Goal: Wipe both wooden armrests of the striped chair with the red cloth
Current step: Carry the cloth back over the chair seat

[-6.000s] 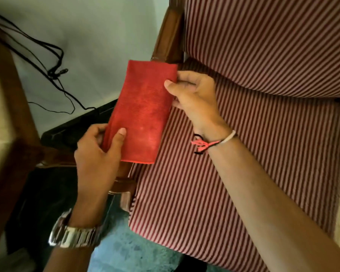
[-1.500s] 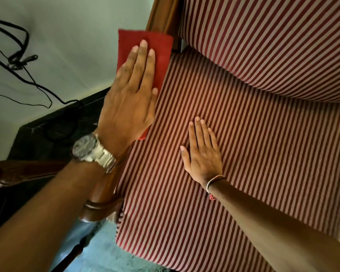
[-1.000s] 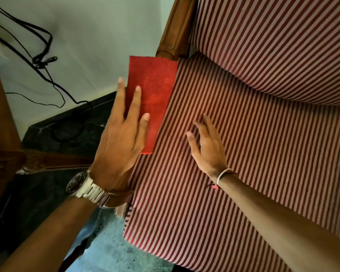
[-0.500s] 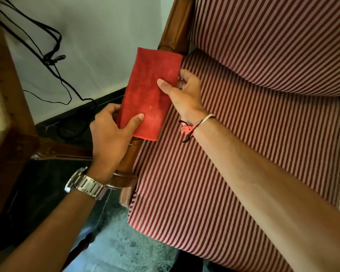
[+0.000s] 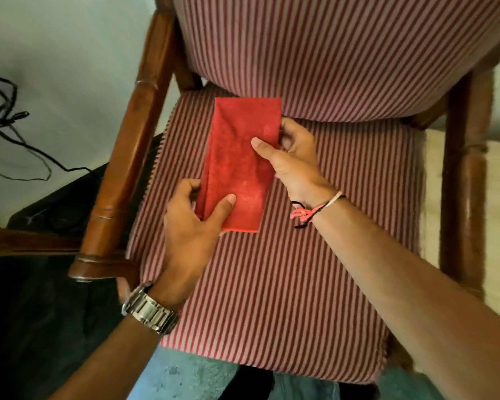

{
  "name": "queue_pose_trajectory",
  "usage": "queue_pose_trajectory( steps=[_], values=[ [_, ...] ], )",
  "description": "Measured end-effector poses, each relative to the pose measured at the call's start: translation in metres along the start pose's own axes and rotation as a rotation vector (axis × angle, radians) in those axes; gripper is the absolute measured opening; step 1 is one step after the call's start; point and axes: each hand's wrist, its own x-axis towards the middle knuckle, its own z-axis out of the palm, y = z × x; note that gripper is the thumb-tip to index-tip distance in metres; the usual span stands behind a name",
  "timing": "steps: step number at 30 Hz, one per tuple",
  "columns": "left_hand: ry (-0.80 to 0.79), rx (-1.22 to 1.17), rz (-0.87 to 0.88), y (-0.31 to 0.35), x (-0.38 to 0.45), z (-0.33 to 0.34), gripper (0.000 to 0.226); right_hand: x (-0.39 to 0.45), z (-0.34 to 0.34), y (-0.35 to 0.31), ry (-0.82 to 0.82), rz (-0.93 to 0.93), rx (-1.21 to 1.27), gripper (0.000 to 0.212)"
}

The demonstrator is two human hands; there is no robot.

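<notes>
Black cables [image 5: 9, 140] trail down the pale wall at far left; beside them runs the left wooden armrest [image 5: 127, 168] of the striped chair [image 5: 286, 284]; the left hand [image 5: 191, 223], a metal watch [image 5: 149, 310] at its wrist, pinches the near lower corner of the folded red cloth [image 5: 240, 163]; the cloth is held over the seat, clear of both armrests; the right hand [image 5: 295, 160], thread bracelet [image 5: 315, 209] at the wrist, grips its right edge between thumb and fingers; the right wooden armrest [image 5: 465, 183] stands bare at far right.
</notes>
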Motion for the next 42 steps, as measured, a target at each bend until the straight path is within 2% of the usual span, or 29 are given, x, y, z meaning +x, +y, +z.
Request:
queue_pose_trajectory(
  steps=[12, 15, 17, 21, 24, 27, 32, 35, 37, 41, 42],
  values=[
    [-0.288, -0.337, -0.154, 0.094, -0.119, 0.208, 0.035, -0.049, -0.263, -0.043, 0.138, -0.100, -0.037, 0.025],
    [-0.329, -0.355, -0.166, 0.112, -0.147, 0.273, 0.030, -0.057, -0.337, -0.047, 0.179, -0.075, -0.064, 0.027],
    [-0.336, -0.335, -0.166, 0.115, -0.156, 0.295, 0.029, -0.061, -0.363, -0.044, 0.198, -0.061, -0.069, 0.028],
    [-0.322, -0.269, -0.219, 0.121, -0.177, 0.360, 0.039, -0.061, -0.428, -0.031, 0.219, 0.008, -0.069, 0.027],
    [-0.291, -0.156, -0.223, 0.114, -0.186, 0.395, 0.047, -0.057, -0.460, -0.012, 0.218, 0.056, -0.087, 0.026],
    [-0.258, -0.079, -0.252, 0.101, -0.192, 0.424, 0.039, -0.052, -0.482, 0.017, 0.224, 0.109, -0.156, 0.029],
    [-0.241, 0.024, -0.358, 0.062, -0.202, 0.467, 0.040, -0.050, -0.503, 0.079, 0.231, 0.225, -0.301, 0.025],
    [-0.268, 0.124, -0.379, 0.038, -0.204, 0.485, 0.036, -0.052, -0.512, 0.105, 0.177, 0.252, -0.479, 0.026],
    [-0.285, 0.205, -0.365, 0.025, -0.203, 0.492, 0.037, -0.055, -0.516, 0.114, 0.118, 0.247, -0.660, 0.035],
    [-0.323, 0.488, -0.229, 0.014, -0.204, 0.493, 0.046, -0.066, -0.519, 0.118, 0.077, 0.170, -1.056, 0.084],
    [-0.323, 0.612, -0.155, 0.014, -0.205, 0.492, 0.052, -0.072, -0.518, 0.118, 0.086, 0.115, -1.147, 0.088]
  ],
)
